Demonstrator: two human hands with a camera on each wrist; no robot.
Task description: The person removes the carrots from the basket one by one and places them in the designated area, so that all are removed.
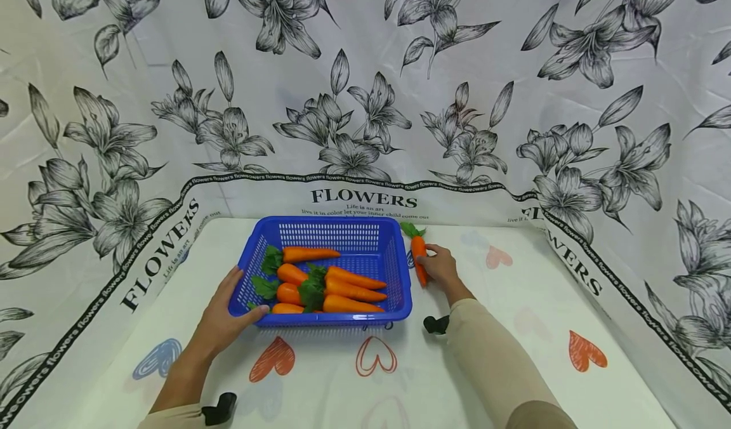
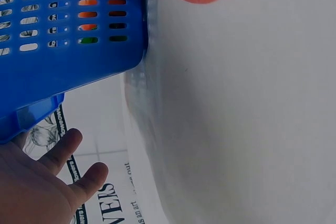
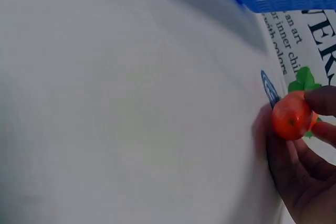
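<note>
A blue plastic basket [image 1: 320, 319] with slotted walls holds several orange carrots [image 1: 354, 289] with green leafy tops. At its front left corner, my left hand [image 1: 228, 311] grips the rim, thumb over the edge and fingers along the outer side. In the left wrist view two fingers [image 2: 92, 179] of that hand spread out below the basket's rim. Just right of the basket, my right hand [image 1: 440, 265] pinches a single carrot [image 1: 419, 251] between thumb and fingers. Its leaves point away from me. The right wrist view shows this carrot [image 3: 291, 118] tip-on, close over the cloth.
A white cloth [image 1: 320, 391] with printed hearts covers the table. Behind and at both sides hangs a white curtain [image 1: 365, 67] with black flower drawings and lettering. Black wrist pieces [image 1: 219, 409] show beside both sleeves.
</note>
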